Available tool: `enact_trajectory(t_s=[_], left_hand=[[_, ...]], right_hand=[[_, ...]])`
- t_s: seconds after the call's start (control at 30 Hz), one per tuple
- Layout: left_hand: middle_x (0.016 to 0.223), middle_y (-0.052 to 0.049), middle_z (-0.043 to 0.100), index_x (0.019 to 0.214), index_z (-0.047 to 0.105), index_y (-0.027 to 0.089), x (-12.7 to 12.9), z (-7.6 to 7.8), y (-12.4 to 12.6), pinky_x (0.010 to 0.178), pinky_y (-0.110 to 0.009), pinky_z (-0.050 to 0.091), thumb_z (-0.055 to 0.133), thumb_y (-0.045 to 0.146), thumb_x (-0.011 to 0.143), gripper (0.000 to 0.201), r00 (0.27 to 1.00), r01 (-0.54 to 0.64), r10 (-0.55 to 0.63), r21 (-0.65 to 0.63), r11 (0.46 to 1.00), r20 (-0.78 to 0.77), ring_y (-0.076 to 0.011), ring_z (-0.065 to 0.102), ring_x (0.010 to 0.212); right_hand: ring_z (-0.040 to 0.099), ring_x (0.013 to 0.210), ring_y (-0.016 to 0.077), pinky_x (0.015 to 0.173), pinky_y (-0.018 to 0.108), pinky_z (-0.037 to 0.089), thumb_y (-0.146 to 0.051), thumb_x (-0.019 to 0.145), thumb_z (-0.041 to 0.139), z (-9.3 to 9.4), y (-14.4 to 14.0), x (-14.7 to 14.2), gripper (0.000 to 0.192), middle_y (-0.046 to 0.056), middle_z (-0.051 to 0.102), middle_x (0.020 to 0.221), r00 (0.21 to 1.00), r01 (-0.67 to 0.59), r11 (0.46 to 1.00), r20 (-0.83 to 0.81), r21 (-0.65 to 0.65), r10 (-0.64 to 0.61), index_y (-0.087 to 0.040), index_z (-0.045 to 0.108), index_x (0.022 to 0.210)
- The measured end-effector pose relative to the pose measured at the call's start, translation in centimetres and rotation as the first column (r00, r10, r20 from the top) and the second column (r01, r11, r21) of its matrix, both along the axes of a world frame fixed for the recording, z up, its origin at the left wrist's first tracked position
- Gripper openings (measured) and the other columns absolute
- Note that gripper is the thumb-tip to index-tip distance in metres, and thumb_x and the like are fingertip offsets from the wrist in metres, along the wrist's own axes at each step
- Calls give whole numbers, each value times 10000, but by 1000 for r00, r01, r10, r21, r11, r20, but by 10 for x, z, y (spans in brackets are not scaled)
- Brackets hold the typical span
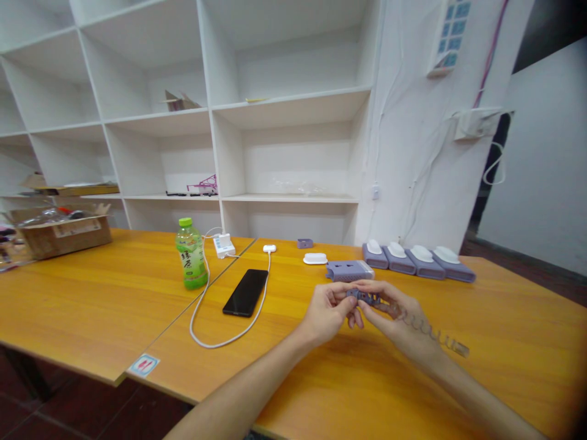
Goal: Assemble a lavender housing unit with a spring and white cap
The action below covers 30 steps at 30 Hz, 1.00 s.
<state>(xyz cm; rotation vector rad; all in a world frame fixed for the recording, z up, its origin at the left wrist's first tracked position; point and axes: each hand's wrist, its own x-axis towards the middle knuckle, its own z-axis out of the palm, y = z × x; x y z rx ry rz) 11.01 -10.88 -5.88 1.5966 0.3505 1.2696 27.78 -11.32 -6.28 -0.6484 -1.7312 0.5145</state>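
Above the table's right half, my left hand and my right hand meet at a small purple-grey plastic part. Thumb and fingers of both hands pinch it, and they hide much of its shape. From it a translucent spiral coil stretches right across my right hand and wrist, ending in a short brownish, see-through tip. Just beyond my fingers lies a purple perforated housing with a pale end. A white oval cap and a small purple block sit behind it.
Several purple housings with white tops line the back right. Left of my hands are a black phone, a looping white cable, a charger and a green drink bottle. A cardboard box stands far left, before white shelves.
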Motion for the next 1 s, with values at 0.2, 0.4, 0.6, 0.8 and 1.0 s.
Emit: enact_trajectory(t_s=[0.2,0.4,0.6,0.8,1.0], left_hand=[[583,-46,605,1149,658,37,0,1,-4,481,-198,413,671,433,850,496,999,-34,35,14,999,-36,-95,530,465],[584,-21,580,1128,668,65,2,-1,-5,481,-183,396,626,404,888,417,994,-61,64,40,997,-89,-75,501,463],[577,-17,576,1087,680,67,4,-4,-4,477,-182,395,616,395,893,386,992,-76,79,40,996,-93,-75,498,456],[599,-29,595,1127,672,68,4,-3,-5,494,-191,401,609,367,897,383,995,-68,71,32,997,-76,-81,513,474],[588,-38,594,1137,662,42,6,-4,-3,475,-197,402,640,370,860,430,998,-52,52,0,999,-31,-97,532,470]], right_hand=[[669,1033,190,875,274,590,-317,825,716,-3,3,-2,206,62,684,1124,1000,1,1000,-29,-2,-1,-224,663,1001],[678,947,176,834,269,594,-307,812,714,-8,1,-5,180,46,675,1077,992,129,991,4,35,-130,-217,646,953],[672,952,185,841,294,597,-309,824,687,-11,2,-2,158,48,669,1067,984,171,983,43,71,-174,-215,641,941],[661,1029,204,890,326,593,-312,845,668,-12,4,3,185,59,661,1146,982,159,980,86,124,-170,-226,644,1007],[663,1042,199,899,321,593,-301,860,659,-13,7,6,209,52,663,1163,978,149,973,116,177,-171,-239,632,1058]])
